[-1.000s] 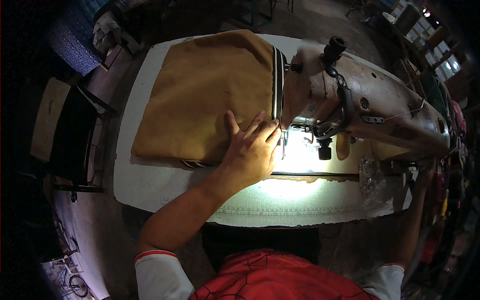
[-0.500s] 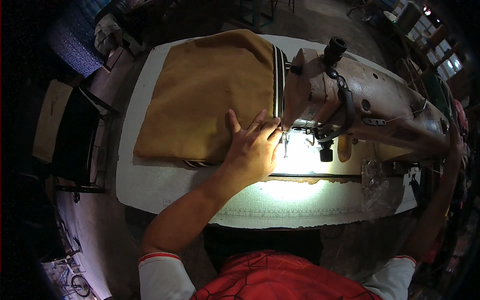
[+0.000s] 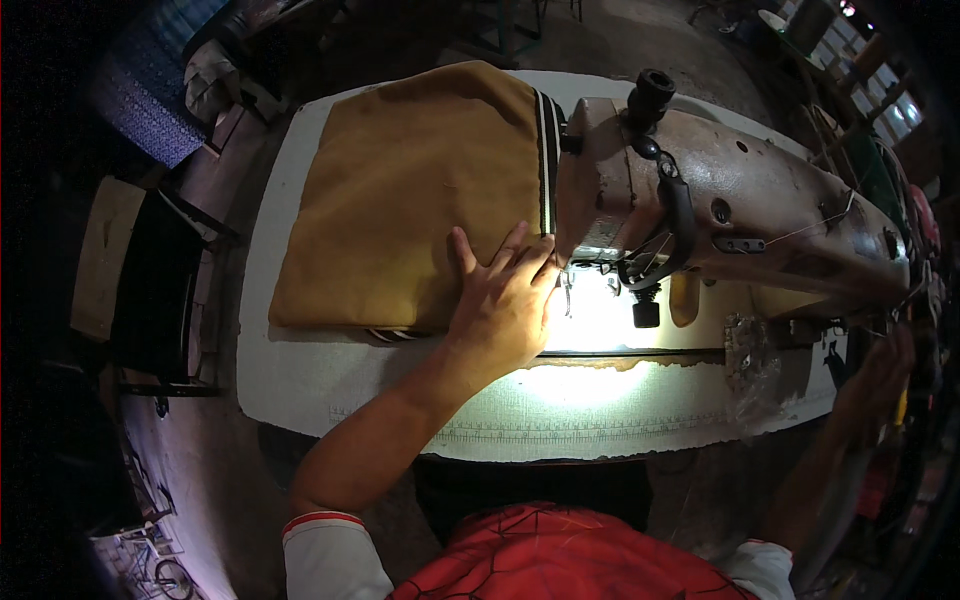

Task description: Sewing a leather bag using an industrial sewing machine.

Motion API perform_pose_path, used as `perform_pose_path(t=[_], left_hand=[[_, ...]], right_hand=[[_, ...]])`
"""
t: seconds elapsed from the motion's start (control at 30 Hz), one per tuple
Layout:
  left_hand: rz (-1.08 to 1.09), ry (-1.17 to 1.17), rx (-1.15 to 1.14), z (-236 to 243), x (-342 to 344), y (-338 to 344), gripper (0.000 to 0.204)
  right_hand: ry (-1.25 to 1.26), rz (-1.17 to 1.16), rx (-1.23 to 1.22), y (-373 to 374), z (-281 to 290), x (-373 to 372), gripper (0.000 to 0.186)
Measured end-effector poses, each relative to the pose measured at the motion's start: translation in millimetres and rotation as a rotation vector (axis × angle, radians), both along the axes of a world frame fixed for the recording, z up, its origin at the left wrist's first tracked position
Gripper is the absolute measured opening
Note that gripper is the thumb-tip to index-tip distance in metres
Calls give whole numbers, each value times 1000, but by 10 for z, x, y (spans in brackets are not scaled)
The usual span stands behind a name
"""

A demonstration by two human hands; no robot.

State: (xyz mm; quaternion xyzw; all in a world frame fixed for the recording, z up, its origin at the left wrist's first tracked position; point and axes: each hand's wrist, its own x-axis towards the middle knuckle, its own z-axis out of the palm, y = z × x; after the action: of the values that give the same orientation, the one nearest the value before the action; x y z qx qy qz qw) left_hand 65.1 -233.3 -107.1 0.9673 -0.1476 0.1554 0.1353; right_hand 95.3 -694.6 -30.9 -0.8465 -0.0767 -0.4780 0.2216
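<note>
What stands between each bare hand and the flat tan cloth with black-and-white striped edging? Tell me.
Nothing visible separates the left hand from the tan cloth: it lies on it. Between the blurred right hand and the cloth stands the worn brown sewing machine.

the one view looked down from the left of two fisheye cameras on the person's head, upright and unmirrored. it faced forward over the white table [image 3: 300,395] at close range: the red shirt [image 3: 560,555] stood at the lower edge, the left hand [image 3: 505,310] near the middle, and straight edges bent toward the dark rim.
</note>
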Motion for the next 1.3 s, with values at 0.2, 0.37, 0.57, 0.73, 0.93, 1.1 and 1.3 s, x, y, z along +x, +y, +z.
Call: perform_pose_path(t=[0.2, 0.37, 0.57, 0.73, 0.93, 1.1, 1.3], left_hand=[[-5, 24, -10, 19, 0, -46, 36], [-9, -7, -10, -12, -4, -41, 37], [-12, 2, -5, -21, 0, -37, 36], [-11, 3, -6, -6, -15, -16, 34], [-10, 5, -29, 37, -48, -67, 35], [-17, -1, 2, 30, -65, -67, 37], [-14, 36, 14, 65, -113, -80, 38]], right_hand=[[440, 115, -278, 179, -411, -442, 43], [643, 140, -280, 501, -424, -577, 45], [762, 74, -290, 638, -264, -585, 47], [829, 93, -352, 811, -222, -472, 39], [819, 92, -302, 825, -219, -470, 37], [835, 76, -321, 827, -212, -476, 39], [873, 80, -291, 826, -225, -483, 42]])
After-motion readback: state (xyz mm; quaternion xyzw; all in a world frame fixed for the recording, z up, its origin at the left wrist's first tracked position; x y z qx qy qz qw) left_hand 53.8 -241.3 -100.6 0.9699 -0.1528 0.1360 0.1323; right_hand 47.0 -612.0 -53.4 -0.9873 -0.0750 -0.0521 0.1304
